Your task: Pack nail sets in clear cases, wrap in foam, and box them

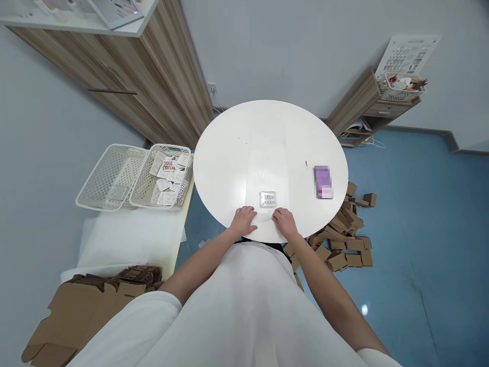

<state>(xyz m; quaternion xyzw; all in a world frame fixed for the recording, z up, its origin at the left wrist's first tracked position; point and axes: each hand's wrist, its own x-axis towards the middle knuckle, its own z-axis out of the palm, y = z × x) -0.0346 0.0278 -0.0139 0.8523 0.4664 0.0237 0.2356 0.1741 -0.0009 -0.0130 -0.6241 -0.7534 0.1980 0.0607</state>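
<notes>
My left hand [243,221] lies on the near part of the white oval table [225,148], fingers stretched forward and thumb apart, holding nothing. Opposite it, my right hand [285,223] rests palm down, fingers slightly bent and nothing visible in them. Just ahead, between the two hands, sits a small clear plastic case [268,199] showing two rows of small pale oval pieces. Neither hand touches it. Beneath the case runs a thin, whitish, see-through sheet [266,153], and my fingers are at its near side edges.
A purple stack of packets [323,182] lies on the table's right side. At left, a white basket [160,204] holds cards beside another basket [103,176]. Flattened cardboard [76,316] lies lower left. Small brown boxes [344,229] cover the floor at right. A cabinet [164,76] stands behind left.
</notes>
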